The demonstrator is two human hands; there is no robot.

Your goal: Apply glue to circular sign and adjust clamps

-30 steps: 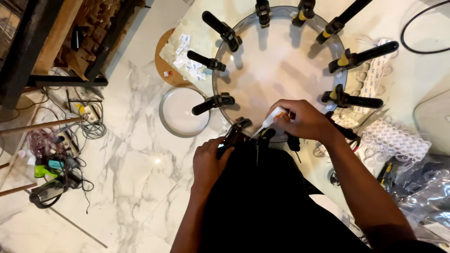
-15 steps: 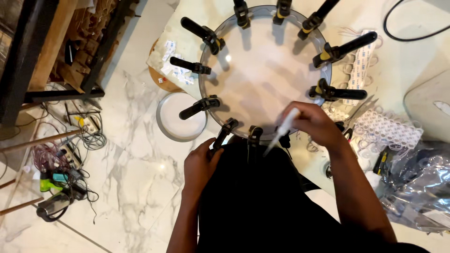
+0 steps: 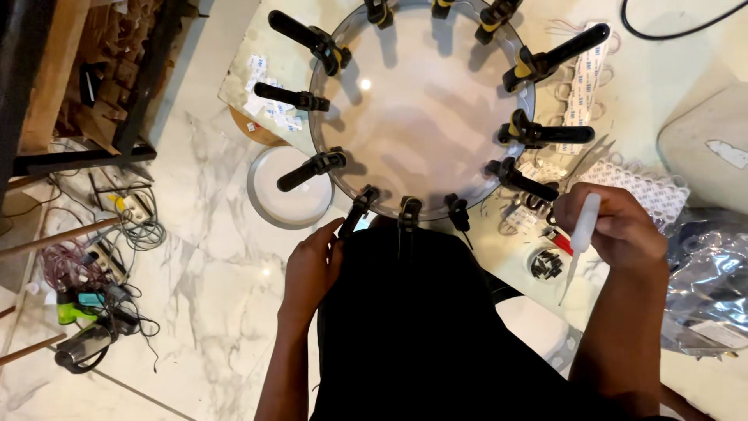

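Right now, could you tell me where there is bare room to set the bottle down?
Bare patches: the marble floor between white dish and cables, and the disc centre inside the clamps. Crowded: the table by the right hand, with strips and small parts.

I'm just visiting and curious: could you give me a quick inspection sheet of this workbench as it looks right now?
Surface: pale worktable, standing over a white marble floor.
Job's things: round white disc ringed with black spring clamps; small white squeeze bottle, nozzle pointing down.
Clutter: little dish of dark small parts, white perforated strips, sticker sheets, crumpled plastic bag, white round lid on the floor.
Grippers: right hand grips the bottle; left hand rests by a clamp at the disc's near edge.
Cables: black cable on the table; tangled wires and a power strip on the floor.
Surroundings: wooden shelving at left.
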